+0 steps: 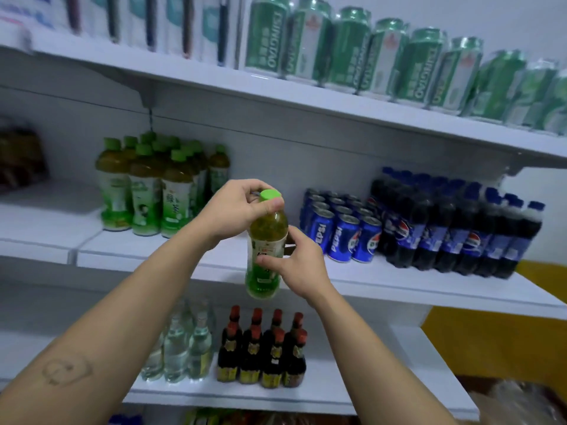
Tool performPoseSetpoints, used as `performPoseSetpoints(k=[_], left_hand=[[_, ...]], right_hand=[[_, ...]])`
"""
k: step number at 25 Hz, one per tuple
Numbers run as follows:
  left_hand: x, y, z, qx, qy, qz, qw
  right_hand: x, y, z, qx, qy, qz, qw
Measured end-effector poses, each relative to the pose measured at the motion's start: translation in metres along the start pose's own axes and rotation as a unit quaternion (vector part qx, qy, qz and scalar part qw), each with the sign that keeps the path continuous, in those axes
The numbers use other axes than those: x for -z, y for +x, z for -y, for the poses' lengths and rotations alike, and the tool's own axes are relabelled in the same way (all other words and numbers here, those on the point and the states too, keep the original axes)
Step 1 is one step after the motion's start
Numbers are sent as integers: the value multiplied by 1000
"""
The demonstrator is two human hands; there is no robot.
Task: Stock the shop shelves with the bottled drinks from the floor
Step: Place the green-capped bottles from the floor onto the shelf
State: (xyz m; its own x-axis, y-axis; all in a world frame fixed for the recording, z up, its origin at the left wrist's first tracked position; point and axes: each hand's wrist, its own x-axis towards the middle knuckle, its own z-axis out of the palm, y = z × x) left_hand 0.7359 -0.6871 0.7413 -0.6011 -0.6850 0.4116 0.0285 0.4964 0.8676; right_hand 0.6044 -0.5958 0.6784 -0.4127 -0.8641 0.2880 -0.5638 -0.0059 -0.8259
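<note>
The green tea bottle (267,230) is in mid-air at the centre of the frame, upright with a slight tilt, in front of the edge of the middle shelf (383,280) and not yet resting on it. The left hand (236,210) pinches it at the top, fingers and thumb curled round the green cap (270,194), while the right hand (299,262) grasps the label band lower down. Its place looks to be with the matching green tea bottles (153,185) standing in a cluster at the left centre of the frame, with bare shelf between them and the Pepsi cans (340,231) to the right. To do this step well, the lower hand should carry the weight and the cap hand only steer — a cap pinch alone lets a full bottle swing. It is best to bring the base in level over the shelf lip, set it down just beside the outermost tea bottle and then slide it in until they touch, label facing out like the others. The main risk is knocking the front row, since tall narrow bottles packed close can topple one another — so approach from the open side and not from over the cluster.
</note>
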Motion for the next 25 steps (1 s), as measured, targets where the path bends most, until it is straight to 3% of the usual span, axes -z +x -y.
performPoseSetpoints(k=[6, 12, 21, 25], left_hand=[[60, 49, 56, 6, -17, -72, 997], [71, 67, 140, 130, -6, -76, 989], [72, 104, 196, 156, 33, -108, 981], [63, 115, 202, 177, 56, -114, 976]], right_hand=[[-70, 79, 12, -52, 72, -38, 995], [-115, 156, 8, -89, 72, -90, 989], [-146, 233, -1, -104, -12, -61, 993], [-147, 257, -3, -59, -44, -27, 997]])
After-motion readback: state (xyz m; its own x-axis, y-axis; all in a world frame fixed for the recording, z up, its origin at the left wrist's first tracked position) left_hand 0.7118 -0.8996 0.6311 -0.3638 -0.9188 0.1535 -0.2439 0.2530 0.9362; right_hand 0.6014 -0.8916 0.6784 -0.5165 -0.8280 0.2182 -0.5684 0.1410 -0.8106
